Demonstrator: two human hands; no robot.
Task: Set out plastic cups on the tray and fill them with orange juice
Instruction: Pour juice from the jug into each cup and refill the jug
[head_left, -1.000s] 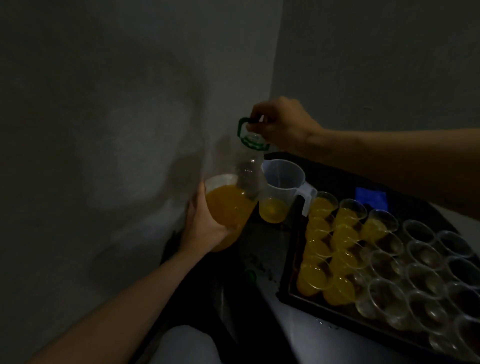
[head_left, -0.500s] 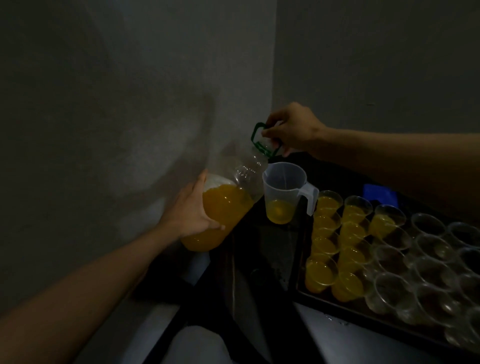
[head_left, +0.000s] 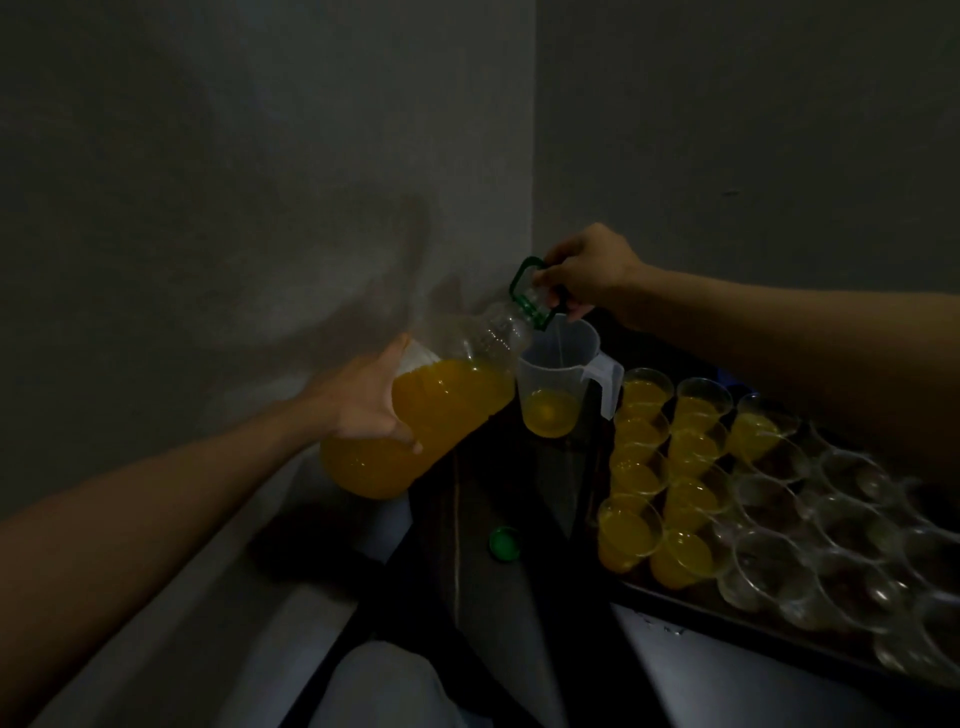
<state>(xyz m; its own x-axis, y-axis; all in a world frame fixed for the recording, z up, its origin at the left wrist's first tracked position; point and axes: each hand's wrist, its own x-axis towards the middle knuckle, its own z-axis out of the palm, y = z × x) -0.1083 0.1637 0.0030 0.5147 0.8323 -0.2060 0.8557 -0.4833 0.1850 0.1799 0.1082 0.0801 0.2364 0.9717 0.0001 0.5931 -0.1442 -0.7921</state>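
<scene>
A large clear juice bottle (head_left: 447, 410), partly full of orange juice, lies tilted with its neck over a clear measuring jug (head_left: 558, 384). My left hand (head_left: 366, 400) grips the bottle's lower body. My right hand (head_left: 587, 273) holds the bottle's green handle at the neck. A thin stream of juice runs into the jug, which has a little juice at its bottom. To the right, a dark tray (head_left: 675, 597) carries several filled cups (head_left: 631, 530) on its left side and several empty clear cups (head_left: 774, 561) beside them.
A green bottle cap (head_left: 504, 544) lies on the dark table in front of the jug. Grey walls meet in a corner just behind the bottle. A pale rounded object (head_left: 384, 686) sits at the bottom edge.
The bottle has tipped from near upright to strongly tilted, its neck now over the jug. Juice has begun to stream in. My left hand shifted left and down with the bottle's base.
</scene>
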